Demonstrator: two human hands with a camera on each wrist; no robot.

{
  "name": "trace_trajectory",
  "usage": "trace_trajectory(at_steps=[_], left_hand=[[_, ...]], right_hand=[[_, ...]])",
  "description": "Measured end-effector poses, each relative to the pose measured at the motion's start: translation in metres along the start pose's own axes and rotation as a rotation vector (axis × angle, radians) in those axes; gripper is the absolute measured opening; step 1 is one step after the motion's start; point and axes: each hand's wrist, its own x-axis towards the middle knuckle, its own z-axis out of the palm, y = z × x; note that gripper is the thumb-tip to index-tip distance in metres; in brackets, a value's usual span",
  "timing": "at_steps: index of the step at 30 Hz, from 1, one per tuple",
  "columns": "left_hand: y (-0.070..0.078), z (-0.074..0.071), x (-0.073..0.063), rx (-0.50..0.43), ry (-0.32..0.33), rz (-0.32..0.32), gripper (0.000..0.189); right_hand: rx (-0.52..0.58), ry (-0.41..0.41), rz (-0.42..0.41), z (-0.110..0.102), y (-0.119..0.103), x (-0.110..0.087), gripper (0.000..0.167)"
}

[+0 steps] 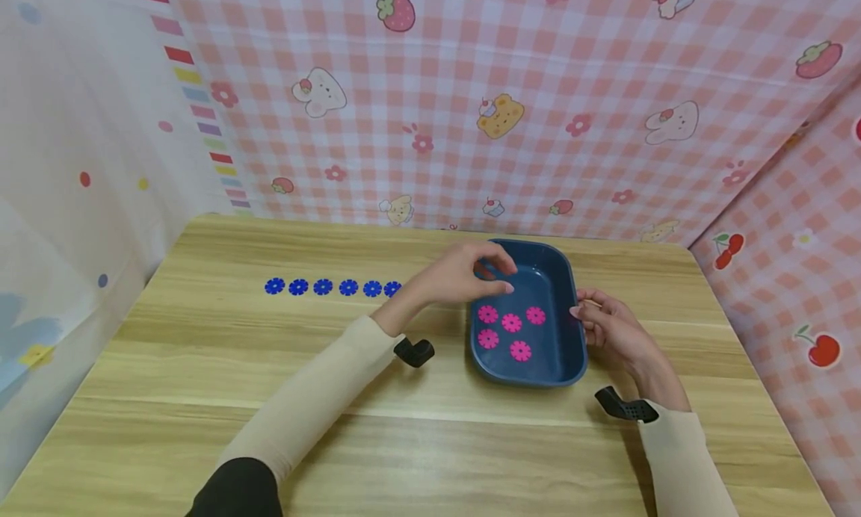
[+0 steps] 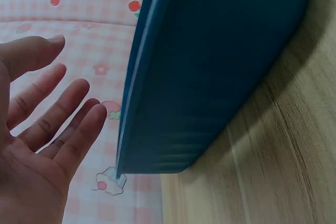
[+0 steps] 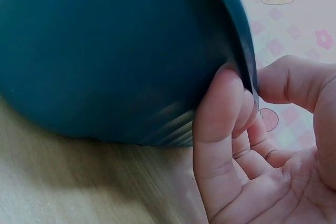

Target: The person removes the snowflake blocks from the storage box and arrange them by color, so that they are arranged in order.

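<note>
A dark blue tray [image 1: 546, 367] stands on the table with several pink notched discs [image 1: 511, 323] lying on its floor. My left hand [image 1: 464, 272] hovers over the tray's left rim, thumb and fingers apart; in the left wrist view that hand [image 2: 47, 114] holds nothing. On the right side, my right hand [image 1: 615, 326] pinches the tray's rim. The right wrist view shows the right hand's thumb inside the rim and the fingers [image 3: 220, 114] against the outer wall. Several blue notched discs [image 1: 323, 287] lie in a row left of the tray, the rightmost partly behind my left wrist.
The wood-grain table [image 1: 417, 457] runs back to a pink checked cloth [image 1: 444, 128] hung behind it. Another checked cloth [image 1: 787, 300] borders the right side, and a pale dotted cloth [image 1: 87, 128] hangs at the left. A black wrist mount [image 1: 413, 352] juts from the left sleeve.
</note>
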Motion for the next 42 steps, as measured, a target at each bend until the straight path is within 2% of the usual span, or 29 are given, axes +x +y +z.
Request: trace_trajectory(at_steps=[7, 11, 18, 22, 26, 30, 37, 42], left_hand=[[-0.013, 0.004, 0.018, 0.015, -0.168, 0.004, 0.032], [-0.018, 0.002, 0.026, 0.108, -0.279, -0.018, 0.035], [-0.026, 0.001, 0.038, 0.364, -0.418, -0.041, 0.035], [-0.025, 0.003, 0.043, 0.430, -0.492, -0.087, 0.033], [-0.020, 0.005, 0.045, 0.468, -0.520, -0.139, 0.029], [-0.016, 0.008, 0.047, 0.548, -0.539, -0.178, 0.025], [-0.011, 0.014, 0.051, 0.696, -0.588, -0.185, 0.021], [-0.010, 0.016, 0.050, 0.717, -0.563, -0.205, 0.018]], right_hand=[[-0.013, 0.023, 0.022, -0.001, 0.000, 0.000, 0.020], [-0.031, 0.031, 0.033, -0.001, -0.001, 0.000, 0.022], [-0.024, 0.015, 0.020, 0.001, -0.001, 0.002, 0.018], [0.002, -0.002, 0.008, 0.001, 0.001, 0.002, 0.016], [0.009, -0.021, -0.011, 0.000, 0.002, 0.001, 0.016], [0.015, -0.049, -0.030, 0.000, 0.003, 0.000, 0.015], [0.030, -0.058, -0.033, 0.000, 0.003, -0.002, 0.016], [0.038, -0.046, -0.032, 0.001, 0.001, -0.001, 0.020]])
